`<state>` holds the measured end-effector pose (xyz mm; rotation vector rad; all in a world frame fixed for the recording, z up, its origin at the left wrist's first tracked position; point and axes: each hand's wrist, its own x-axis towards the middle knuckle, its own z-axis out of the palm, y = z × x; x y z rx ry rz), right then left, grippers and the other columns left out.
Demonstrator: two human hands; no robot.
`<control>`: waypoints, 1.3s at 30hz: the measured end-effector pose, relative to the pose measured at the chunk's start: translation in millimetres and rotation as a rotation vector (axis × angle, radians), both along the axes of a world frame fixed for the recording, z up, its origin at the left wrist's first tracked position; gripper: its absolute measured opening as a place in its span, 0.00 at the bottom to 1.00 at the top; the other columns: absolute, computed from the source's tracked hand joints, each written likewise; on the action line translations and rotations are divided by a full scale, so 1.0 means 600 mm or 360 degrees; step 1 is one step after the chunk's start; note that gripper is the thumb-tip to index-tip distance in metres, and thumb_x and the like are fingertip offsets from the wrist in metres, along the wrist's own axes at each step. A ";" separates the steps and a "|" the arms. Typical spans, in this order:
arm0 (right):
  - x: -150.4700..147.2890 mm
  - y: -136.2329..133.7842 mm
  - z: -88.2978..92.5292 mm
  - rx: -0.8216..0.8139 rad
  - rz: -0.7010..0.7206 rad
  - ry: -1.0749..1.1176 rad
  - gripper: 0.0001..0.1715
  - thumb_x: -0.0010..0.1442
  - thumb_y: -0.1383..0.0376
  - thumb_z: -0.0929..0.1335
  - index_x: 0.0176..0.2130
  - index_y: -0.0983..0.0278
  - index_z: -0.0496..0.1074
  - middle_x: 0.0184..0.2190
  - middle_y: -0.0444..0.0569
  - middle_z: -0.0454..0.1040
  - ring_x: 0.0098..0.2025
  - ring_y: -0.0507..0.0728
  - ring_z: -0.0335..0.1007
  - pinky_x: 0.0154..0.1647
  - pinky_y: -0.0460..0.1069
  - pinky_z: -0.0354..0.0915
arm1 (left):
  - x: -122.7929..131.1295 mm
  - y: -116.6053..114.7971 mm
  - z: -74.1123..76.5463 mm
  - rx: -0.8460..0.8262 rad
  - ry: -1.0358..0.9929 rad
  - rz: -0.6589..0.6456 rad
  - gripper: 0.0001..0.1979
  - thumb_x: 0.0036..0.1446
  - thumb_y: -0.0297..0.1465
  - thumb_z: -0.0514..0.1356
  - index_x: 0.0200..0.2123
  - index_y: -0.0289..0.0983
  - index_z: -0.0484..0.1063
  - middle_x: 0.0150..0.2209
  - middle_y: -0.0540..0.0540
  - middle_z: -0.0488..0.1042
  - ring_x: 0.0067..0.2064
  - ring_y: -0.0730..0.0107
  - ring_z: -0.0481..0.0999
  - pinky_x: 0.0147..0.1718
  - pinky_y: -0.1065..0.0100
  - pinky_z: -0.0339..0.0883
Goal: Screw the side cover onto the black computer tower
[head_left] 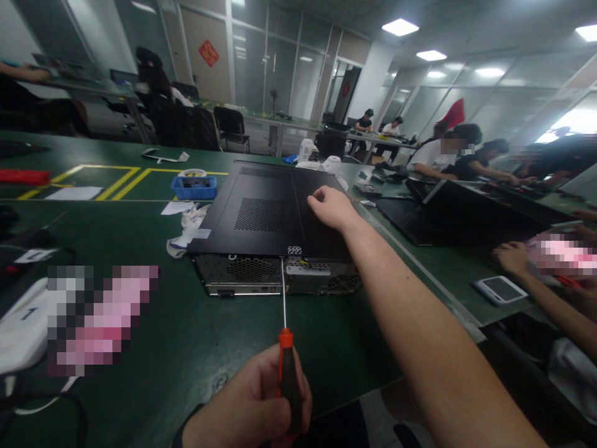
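A black desktop computer case (pixel 268 186) lies flat on the green table, its metal rear side facing me. In my left hand (pixel 265 392) is a screwdriver (pixel 290 379) with a red and black handle, gripped from the left. Its long shaft points away from me, and the tip meets the rear edge of the case near the middle, below the top panel. My right hand (pixel 333 208) rests on the right part of the top panel with its fingers curled in. Whether anything is inside those fingers is hidden.
A blue tray (pixel 194 188) with a tape roll and crumpled white paper (pixel 186 230) lie left of the case. A white device (pixel 23 323) is at far left. On the right are a dark panel (pixel 405 221), a small grey-white device (pixel 501 289) and a co-worker's hand (pixel 510 258).
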<state>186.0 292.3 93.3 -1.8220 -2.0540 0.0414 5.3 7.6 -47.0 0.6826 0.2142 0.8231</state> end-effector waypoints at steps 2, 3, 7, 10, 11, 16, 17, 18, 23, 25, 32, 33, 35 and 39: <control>0.000 -0.001 0.001 -0.0003 0.0005 0.0002 0.19 0.69 0.54 0.65 0.48 0.62 0.78 0.52 0.57 0.80 0.55 0.65 0.76 0.60 0.59 0.69 | 0.001 -0.001 -0.004 0.0005 0.0044 0.0012 0.23 0.54 0.44 0.75 0.38 0.38 0.67 0.29 0.51 0.76 0.20 0.84 0.66 0.19 0.80 0.55; -0.001 -0.001 0.001 -0.0004 0.0008 0.0003 0.19 0.69 0.54 0.65 0.48 0.62 0.78 0.52 0.58 0.80 0.55 0.65 0.76 0.60 0.59 0.68 | 0.001 -0.001 -0.006 -0.0003 0.0062 0.0005 0.23 0.54 0.44 0.75 0.38 0.39 0.66 0.29 0.51 0.77 0.20 0.84 0.66 0.19 0.80 0.55; -0.002 -0.001 0.001 -0.0011 0.0006 0.0012 0.20 0.69 0.54 0.65 0.50 0.64 0.77 0.53 0.59 0.79 0.56 0.66 0.75 0.61 0.59 0.67 | 0.001 -0.002 -0.013 -0.0056 0.0108 -0.0046 0.23 0.52 0.38 0.77 0.39 0.39 0.66 0.28 0.52 0.77 0.18 0.83 0.67 0.19 0.81 0.58; -0.001 -0.001 0.000 -0.0009 0.0013 0.0026 0.20 0.69 0.54 0.65 0.50 0.64 0.77 0.54 0.59 0.79 0.56 0.66 0.75 0.61 0.59 0.67 | 0.000 0.000 -0.011 -0.0051 0.0114 -0.0051 0.22 0.53 0.38 0.76 0.39 0.40 0.66 0.27 0.53 0.76 0.18 0.84 0.66 0.20 0.81 0.59; -0.001 0.000 0.000 -0.0006 0.0017 0.0033 0.19 0.69 0.54 0.66 0.49 0.64 0.77 0.54 0.59 0.79 0.56 0.66 0.75 0.61 0.59 0.67 | 0.000 0.001 -0.008 -0.0046 0.0110 -0.0054 0.22 0.54 0.40 0.76 0.39 0.40 0.66 0.27 0.53 0.76 0.18 0.84 0.67 0.20 0.81 0.60; 0.001 0.002 -0.004 0.0023 0.0033 0.0092 0.16 0.69 0.55 0.66 0.46 0.63 0.78 0.52 0.57 0.80 0.55 0.64 0.75 0.61 0.58 0.66 | 0.000 0.008 0.017 -0.0030 0.0079 -0.0064 0.25 0.57 0.52 0.71 0.40 0.39 0.68 0.28 0.51 0.76 0.19 0.84 0.66 0.18 0.81 0.61; 0.001 0.002 -0.004 0.0034 0.0037 0.0114 0.16 0.69 0.56 0.66 0.45 0.63 0.78 0.51 0.56 0.80 0.54 0.63 0.75 0.61 0.57 0.66 | 0.000 0.009 0.022 -0.0042 0.0085 -0.0044 0.25 0.58 0.52 0.70 0.40 0.39 0.68 0.28 0.51 0.76 0.18 0.84 0.65 0.17 0.81 0.61; 0.001 0.002 -0.004 0.0048 0.0041 0.0139 0.15 0.69 0.57 0.66 0.45 0.63 0.78 0.49 0.56 0.81 0.53 0.63 0.75 0.60 0.57 0.66 | -0.001 0.009 0.026 -0.0052 0.0098 -0.0030 0.25 0.58 0.52 0.70 0.41 0.39 0.68 0.28 0.51 0.76 0.18 0.84 0.65 0.17 0.81 0.61; 0.000 -0.016 0.008 0.0144 0.0081 0.0310 0.13 0.68 0.59 0.66 0.42 0.62 0.78 0.43 0.51 0.82 0.47 0.60 0.76 0.57 0.54 0.67 | 0.000 0.007 0.034 -0.0109 0.0188 -0.0015 0.26 0.56 0.53 0.71 0.40 0.39 0.68 0.29 0.51 0.77 0.18 0.83 0.66 0.16 0.80 0.60; -0.001 -0.041 0.016 0.0210 0.0137 0.0383 0.13 0.68 0.59 0.66 0.41 0.62 0.78 0.42 0.50 0.82 0.46 0.59 0.77 0.56 0.55 0.68 | 0.001 0.006 0.039 -0.0124 0.0226 -0.0017 0.28 0.53 0.54 0.72 0.39 0.39 0.67 0.28 0.51 0.77 0.18 0.83 0.66 0.16 0.80 0.60; 0.001 -0.251 -0.010 0.0582 0.0483 0.0742 0.15 0.73 0.56 0.64 0.49 0.61 0.76 0.55 0.53 0.80 0.59 0.58 0.76 0.65 0.56 0.67 | 0.000 0.003 0.064 -0.0211 0.0381 0.0046 0.28 0.52 0.53 0.73 0.38 0.37 0.70 0.30 0.49 0.77 0.21 0.82 0.67 0.20 0.78 0.60; 0.003 -0.288 -0.024 0.0620 0.0557 0.0799 0.14 0.72 0.58 0.65 0.50 0.60 0.76 0.57 0.53 0.79 0.59 0.58 0.76 0.65 0.56 0.68 | 0.001 0.003 0.065 -0.0221 0.0386 0.0055 0.27 0.53 0.53 0.73 0.38 0.37 0.70 0.31 0.49 0.77 0.21 0.82 0.68 0.20 0.77 0.60; 0.009 -0.357 -0.058 0.0607 0.0684 0.0752 0.14 0.72 0.61 0.65 0.54 0.58 0.75 0.59 0.52 0.78 0.61 0.58 0.75 0.64 0.56 0.69 | 0.002 0.001 0.065 -0.0246 0.0392 0.0074 0.26 0.55 0.52 0.72 0.40 0.37 0.72 0.31 0.49 0.76 0.23 0.82 0.68 0.22 0.77 0.62; 0.019 -0.447 -0.134 0.0469 0.0919 0.0645 0.36 0.67 0.45 0.68 0.67 0.58 0.65 0.66 0.59 0.71 0.66 0.65 0.71 0.63 0.59 0.73 | 0.006 0.000 0.065 -0.0256 0.0388 0.0145 0.26 0.54 0.51 0.73 0.44 0.37 0.75 0.30 0.51 0.73 0.27 0.78 0.72 0.27 0.76 0.65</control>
